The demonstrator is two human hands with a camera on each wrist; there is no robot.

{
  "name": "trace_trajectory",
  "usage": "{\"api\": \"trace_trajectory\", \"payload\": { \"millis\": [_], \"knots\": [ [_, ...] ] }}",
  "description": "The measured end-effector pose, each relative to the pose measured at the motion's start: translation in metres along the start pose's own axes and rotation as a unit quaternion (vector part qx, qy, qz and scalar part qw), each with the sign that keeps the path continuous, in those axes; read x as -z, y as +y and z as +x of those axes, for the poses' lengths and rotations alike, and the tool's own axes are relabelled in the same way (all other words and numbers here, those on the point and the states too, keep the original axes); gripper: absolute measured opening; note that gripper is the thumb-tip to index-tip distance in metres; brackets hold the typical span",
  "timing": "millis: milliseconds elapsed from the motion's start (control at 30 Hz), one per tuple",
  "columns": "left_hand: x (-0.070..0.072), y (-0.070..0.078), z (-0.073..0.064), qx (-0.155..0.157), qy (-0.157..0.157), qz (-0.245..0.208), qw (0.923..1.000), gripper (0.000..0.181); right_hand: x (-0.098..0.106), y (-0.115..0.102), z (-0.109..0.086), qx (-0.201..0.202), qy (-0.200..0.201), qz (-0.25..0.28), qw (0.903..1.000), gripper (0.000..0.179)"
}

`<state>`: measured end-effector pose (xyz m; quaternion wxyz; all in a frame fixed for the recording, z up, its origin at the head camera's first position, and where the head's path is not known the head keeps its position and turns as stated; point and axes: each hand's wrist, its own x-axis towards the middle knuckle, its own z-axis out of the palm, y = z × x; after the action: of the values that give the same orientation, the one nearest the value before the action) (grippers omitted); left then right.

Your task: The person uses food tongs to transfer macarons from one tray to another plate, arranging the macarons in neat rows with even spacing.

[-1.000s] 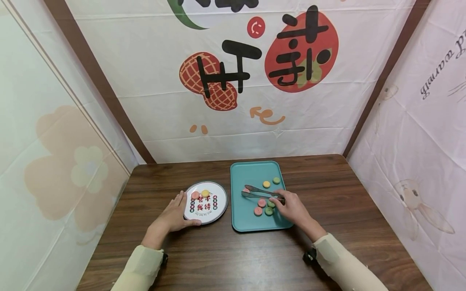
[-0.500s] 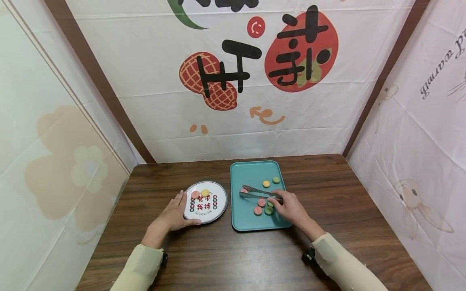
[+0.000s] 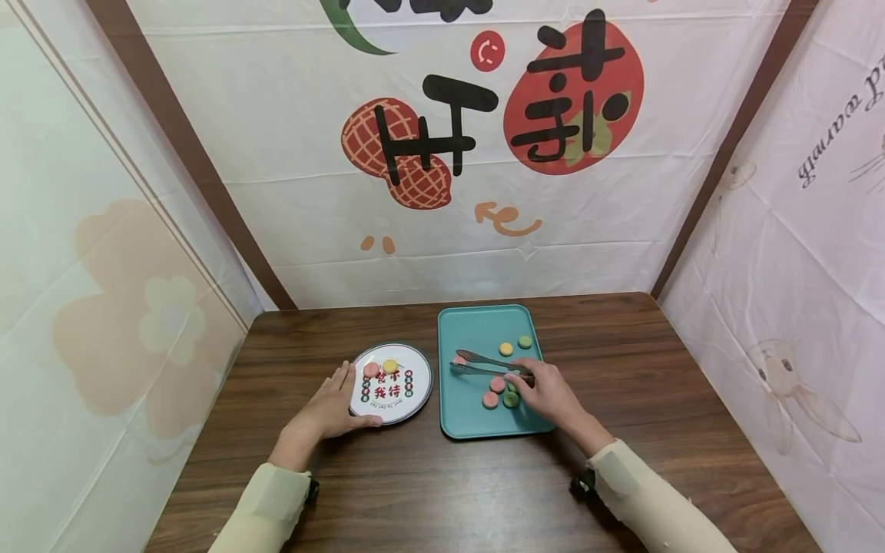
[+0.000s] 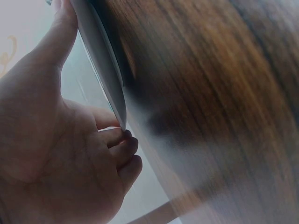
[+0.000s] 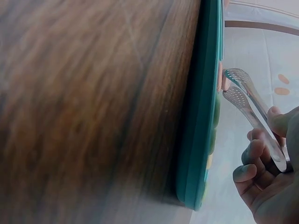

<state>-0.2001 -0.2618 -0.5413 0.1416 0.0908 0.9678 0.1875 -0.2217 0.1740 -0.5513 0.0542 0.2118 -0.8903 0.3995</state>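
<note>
My left hand rests at the left side of a round white plate with red lettering. Its fingers and thumb are spread along the rim, as the plate in the left wrist view shows too. On the plate lie a pink macaron and a yellow macaron. My right hand holds metal tongs over a teal tray. A pink macaron sits between the perforated tong tips, near the tray's left side. In the right wrist view the tongs reach down at the tray surface.
On the tray are also a yellow macaron, a green macaron, and a cluster of pink macarons and green macarons below the tongs. Everything stands on a brown wooden table, with printed cloth walls behind and beside it.
My right hand and the tongs have shifted slightly to the left, and the pink macaron between the tips has moved left with them. My left hand and the plate have stayed put.
</note>
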Motion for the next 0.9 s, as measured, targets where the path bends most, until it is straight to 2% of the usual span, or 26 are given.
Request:
{"api": "trace_trajectory", "payload": {
  "millis": [400, 900],
  "knots": [
    [0.001, 0.000, -0.001, 0.000, 0.002, -0.003, 1.0000, 0.139, -0.006, -0.006, 0.002, 0.021, 0.015, 0.000, 0.9997, 0.030],
    [0.000, 0.002, -0.002, -0.002, 0.002, -0.005, 1.0000, 0.139, -0.013, -0.010, 0.009, 0.034, 0.001, 0.004, 0.9994, 0.034]
  ]
}}
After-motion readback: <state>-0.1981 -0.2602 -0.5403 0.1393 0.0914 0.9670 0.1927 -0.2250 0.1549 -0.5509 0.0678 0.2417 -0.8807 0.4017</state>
